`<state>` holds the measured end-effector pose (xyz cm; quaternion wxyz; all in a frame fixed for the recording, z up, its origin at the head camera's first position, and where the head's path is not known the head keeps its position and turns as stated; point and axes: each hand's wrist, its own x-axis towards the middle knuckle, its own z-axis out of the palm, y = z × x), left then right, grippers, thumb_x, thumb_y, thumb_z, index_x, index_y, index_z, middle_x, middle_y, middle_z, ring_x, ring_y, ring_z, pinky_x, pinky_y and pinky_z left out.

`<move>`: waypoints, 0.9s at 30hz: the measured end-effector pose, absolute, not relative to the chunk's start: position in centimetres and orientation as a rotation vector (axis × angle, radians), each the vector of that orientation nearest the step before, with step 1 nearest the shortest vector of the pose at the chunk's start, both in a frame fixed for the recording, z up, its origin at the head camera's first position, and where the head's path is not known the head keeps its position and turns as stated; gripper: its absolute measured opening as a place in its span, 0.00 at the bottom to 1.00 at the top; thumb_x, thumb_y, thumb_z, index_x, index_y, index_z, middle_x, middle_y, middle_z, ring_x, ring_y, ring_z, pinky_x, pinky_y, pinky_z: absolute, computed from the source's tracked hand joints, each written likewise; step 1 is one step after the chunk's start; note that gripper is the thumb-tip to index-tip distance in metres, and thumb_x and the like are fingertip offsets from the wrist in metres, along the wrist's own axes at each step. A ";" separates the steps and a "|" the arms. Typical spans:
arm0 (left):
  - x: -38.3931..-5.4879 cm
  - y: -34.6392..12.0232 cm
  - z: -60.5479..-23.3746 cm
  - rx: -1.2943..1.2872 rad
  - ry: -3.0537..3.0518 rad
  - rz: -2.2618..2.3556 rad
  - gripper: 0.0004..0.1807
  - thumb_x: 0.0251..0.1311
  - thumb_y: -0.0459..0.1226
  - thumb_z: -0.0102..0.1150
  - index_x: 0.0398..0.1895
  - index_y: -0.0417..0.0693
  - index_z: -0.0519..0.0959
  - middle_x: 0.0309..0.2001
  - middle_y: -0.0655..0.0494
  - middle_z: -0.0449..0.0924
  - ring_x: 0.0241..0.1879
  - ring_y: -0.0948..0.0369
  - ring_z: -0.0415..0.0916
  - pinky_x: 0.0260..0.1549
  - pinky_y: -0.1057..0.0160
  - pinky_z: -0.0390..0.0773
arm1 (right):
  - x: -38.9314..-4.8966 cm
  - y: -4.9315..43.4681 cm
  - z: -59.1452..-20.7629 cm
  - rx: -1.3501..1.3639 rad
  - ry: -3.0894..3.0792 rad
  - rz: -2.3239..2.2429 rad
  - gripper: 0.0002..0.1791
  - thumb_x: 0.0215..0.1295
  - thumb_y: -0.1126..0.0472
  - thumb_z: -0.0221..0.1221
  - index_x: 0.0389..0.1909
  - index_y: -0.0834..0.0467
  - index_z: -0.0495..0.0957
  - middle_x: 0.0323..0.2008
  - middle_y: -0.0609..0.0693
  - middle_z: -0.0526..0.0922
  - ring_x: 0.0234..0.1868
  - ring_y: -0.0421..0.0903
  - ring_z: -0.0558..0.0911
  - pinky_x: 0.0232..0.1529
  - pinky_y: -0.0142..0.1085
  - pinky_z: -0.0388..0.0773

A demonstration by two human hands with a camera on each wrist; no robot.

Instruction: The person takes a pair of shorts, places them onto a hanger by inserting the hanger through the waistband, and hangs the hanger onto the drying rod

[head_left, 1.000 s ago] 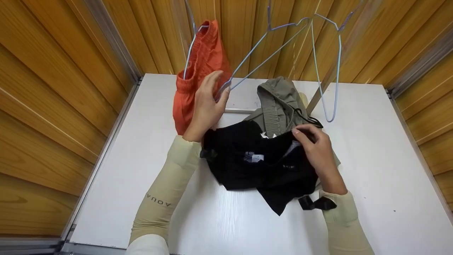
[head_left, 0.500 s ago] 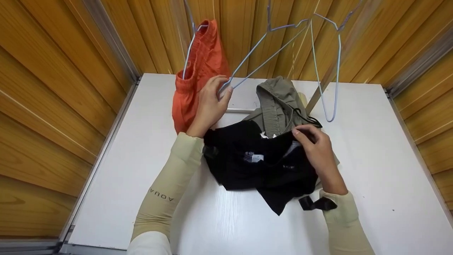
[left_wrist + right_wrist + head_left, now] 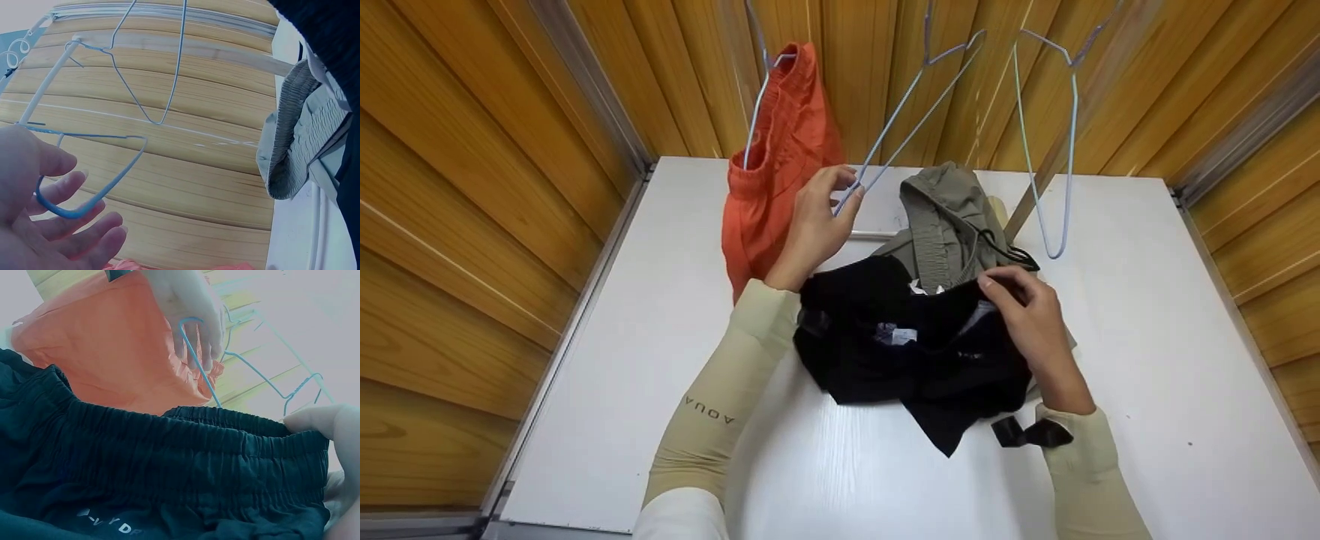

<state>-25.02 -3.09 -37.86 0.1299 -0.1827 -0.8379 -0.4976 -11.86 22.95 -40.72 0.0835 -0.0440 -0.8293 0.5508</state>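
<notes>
My left hand (image 3: 819,221) has its fingers and thumb curved round the lower end of a blue wire hanger (image 3: 892,124), which is bare and hangs at the back. In the left wrist view, the rounded end of the hanger (image 3: 73,214) lies against the fingers. My right hand (image 3: 1027,322) pinches the elastic waistband of black shorts (image 3: 870,375), held with the waist opening toward the hanger. A label shows inside the opening. The right wrist view has the waistband (image 3: 185,450) close up, the thumb over its edge and the other fingers mostly hidden.
Orange shorts (image 3: 795,127) hang on another hanger just left of my left hand. Grey-green shorts (image 3: 937,240) with a dark cord are behind the black ones. A bare hanger (image 3: 1071,135) hangs at right beside a slanting wooden post (image 3: 1035,184). A white tabletop (image 3: 1155,337) lies below.
My left hand has come slightly right and toward me, its fingers closing in round the hanger's end. The hanger has swung, its far end moving left. The right hand and black shorts hold nearly still.
</notes>
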 end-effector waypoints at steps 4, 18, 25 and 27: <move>-25.0 -2.9 -37.8 -0.540 -2.440 -1.447 0.10 0.68 0.37 0.53 0.44 0.40 0.77 0.44 0.46 0.81 0.46 0.54 0.79 0.47 0.57 0.78 | -11.9 23.0 -40.7 -0.133 -2.477 1.646 0.17 0.68 0.51 0.58 0.47 0.60 0.80 0.41 0.39 0.82 0.44 0.32 0.79 0.47 0.21 0.71; -24.9 -2.5 -37.7 -0.565 -2.407 -1.587 0.09 0.71 0.35 0.47 0.42 0.40 0.76 0.43 0.47 0.82 0.38 0.56 0.85 0.42 0.64 0.80 | -11.8 23.1 -40.9 -0.168 -2.502 1.671 0.17 0.68 0.49 0.58 0.50 0.55 0.80 0.47 0.45 0.81 0.46 0.32 0.78 0.49 0.21 0.70; -24.8 -2.4 -37.4 -0.536 -2.367 -1.682 0.09 0.72 0.35 0.47 0.43 0.39 0.76 0.42 0.46 0.80 0.33 0.56 0.84 0.35 0.65 0.83 | -11.6 22.9 -40.7 -0.149 -2.475 1.694 0.18 0.68 0.50 0.58 0.49 0.58 0.80 0.42 0.37 0.81 0.45 0.32 0.79 0.48 0.22 0.71; -24.7 -2.5 -37.3 -0.537 -2.354 -1.698 0.10 0.72 0.35 0.47 0.43 0.38 0.76 0.41 0.46 0.80 0.33 0.56 0.83 0.34 0.65 0.83 | -11.7 22.9 -40.8 -0.142 -2.459 1.705 0.17 0.68 0.51 0.58 0.48 0.59 0.80 0.42 0.37 0.81 0.45 0.32 0.79 0.47 0.22 0.71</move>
